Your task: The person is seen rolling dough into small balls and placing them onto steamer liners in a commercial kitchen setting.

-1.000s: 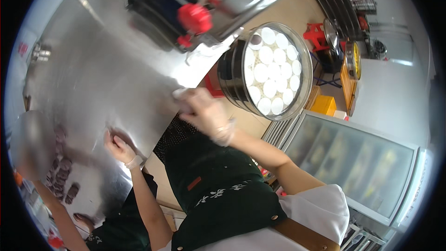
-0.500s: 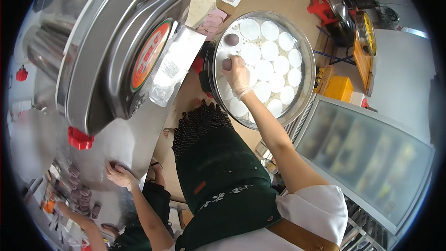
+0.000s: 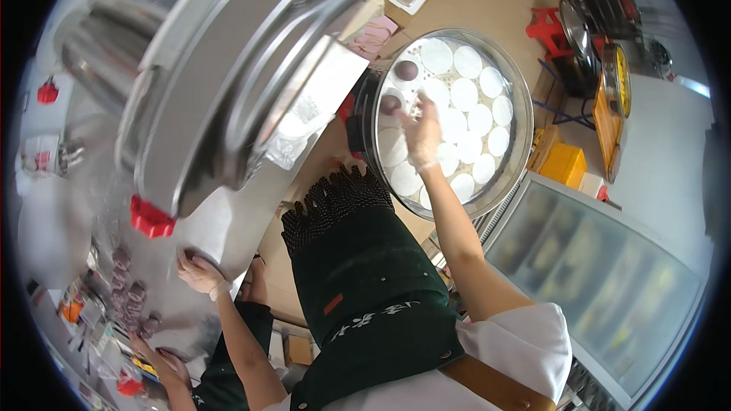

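Right hand (image 3: 423, 133), spread and empty, hung beside two purple balls (image 3: 391, 105) on paper rounds (image 3: 464, 94) in a steamer (image 3: 524, 137); a sideways brush risked rolling one off. Left hand (image 3: 200, 274): grip was indiscernible.

Your apron (image 3: 365, 259) at six o'clock is dark green with a white leafy pattern, a reddish patch (image 3: 333, 304) and, at five, a brown strap (image 3: 499, 386); your sleeve (image 3: 525, 342) is white. At two o'clock, white discs (image 3: 464, 95) dot your silvery tray (image 3: 522, 137), with purple-brown balls (image 3: 406, 70) toward its ten o'clock. You have a red knob (image 3: 152, 217) at nine, a pink sheet (image 3: 375, 36) at twelve, a yellow box (image 3: 563, 165) at three.
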`<state>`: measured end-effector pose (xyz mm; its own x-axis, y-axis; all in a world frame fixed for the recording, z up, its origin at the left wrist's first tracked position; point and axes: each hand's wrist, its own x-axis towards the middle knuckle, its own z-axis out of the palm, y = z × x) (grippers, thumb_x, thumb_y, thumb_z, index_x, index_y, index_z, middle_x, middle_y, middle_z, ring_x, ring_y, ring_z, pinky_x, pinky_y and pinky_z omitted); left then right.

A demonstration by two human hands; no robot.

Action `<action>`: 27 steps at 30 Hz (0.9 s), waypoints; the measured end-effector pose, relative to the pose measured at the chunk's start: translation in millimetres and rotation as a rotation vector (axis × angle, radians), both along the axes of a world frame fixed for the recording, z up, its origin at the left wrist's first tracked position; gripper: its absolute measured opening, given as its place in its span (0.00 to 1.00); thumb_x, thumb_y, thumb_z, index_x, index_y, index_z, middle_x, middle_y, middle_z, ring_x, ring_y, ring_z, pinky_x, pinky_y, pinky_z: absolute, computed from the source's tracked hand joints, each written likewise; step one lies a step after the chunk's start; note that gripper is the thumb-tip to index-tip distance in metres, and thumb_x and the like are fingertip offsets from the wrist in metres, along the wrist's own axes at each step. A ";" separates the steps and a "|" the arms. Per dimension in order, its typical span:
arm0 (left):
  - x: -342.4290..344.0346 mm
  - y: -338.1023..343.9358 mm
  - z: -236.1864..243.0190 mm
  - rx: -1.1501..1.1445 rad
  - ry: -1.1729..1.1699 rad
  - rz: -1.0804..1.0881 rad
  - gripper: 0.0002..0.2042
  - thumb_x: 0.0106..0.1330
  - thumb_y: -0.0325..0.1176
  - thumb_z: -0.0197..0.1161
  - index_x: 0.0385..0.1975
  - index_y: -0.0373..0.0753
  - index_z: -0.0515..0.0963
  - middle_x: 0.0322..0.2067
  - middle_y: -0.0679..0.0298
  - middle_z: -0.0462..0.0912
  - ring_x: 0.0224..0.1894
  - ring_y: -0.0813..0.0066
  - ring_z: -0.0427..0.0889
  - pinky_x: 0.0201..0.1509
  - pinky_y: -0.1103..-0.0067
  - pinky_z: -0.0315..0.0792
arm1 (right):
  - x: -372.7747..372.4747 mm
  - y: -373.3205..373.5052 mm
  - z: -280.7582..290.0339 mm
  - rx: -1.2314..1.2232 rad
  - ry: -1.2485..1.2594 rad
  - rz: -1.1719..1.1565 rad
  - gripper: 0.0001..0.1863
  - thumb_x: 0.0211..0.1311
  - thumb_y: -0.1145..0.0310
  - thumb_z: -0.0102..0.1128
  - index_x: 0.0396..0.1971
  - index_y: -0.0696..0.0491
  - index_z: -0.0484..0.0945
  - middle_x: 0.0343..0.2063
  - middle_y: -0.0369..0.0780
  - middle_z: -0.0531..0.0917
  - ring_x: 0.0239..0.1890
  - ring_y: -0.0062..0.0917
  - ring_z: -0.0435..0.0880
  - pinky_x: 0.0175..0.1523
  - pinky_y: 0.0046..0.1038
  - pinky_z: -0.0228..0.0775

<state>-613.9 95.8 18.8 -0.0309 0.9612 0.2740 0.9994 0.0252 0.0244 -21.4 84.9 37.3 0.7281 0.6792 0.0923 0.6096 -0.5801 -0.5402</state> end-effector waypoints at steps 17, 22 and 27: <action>23.8 2.8 14.9 0.118 -0.412 0.075 0.23 0.56 0.25 0.64 0.54 0.44 0.75 0.51 0.59 0.79 0.49 0.58 0.78 0.52 0.67 0.76 | -381.9 143.5 -19.9 0.081 -0.483 1.070 0.32 0.71 0.54 0.51 0.70 0.55 0.62 0.71 0.49 0.61 0.74 0.43 0.56 0.78 0.48 0.42; -3.7 4.6 26.5 0.075 -0.736 0.028 0.29 0.55 0.31 0.69 0.60 0.44 0.72 0.51 0.57 0.78 0.49 0.54 0.76 0.54 0.64 0.74 | -388.3 147.5 -6.1 0.023 -0.430 1.096 0.29 0.69 0.60 0.52 0.67 0.54 0.65 0.70 0.45 0.64 0.72 0.40 0.60 0.75 0.45 0.48; -143.2 78.8 56.6 -0.101 -0.407 0.205 0.40 0.49 0.42 0.76 0.66 0.44 0.67 0.54 0.56 0.76 0.59 0.51 0.71 0.70 0.52 0.56 | -387.3 145.2 -1.0 0.001 -0.465 1.074 0.26 0.67 0.65 0.52 0.64 0.55 0.67 0.70 0.45 0.64 0.71 0.41 0.62 0.73 0.46 0.51</action>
<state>-757.1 174.6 75.4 -0.3091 0.9452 0.1055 0.8831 0.2440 0.4008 -408.7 230.1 36.4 -0.3241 0.9247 0.1997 0.9254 0.3537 -0.1362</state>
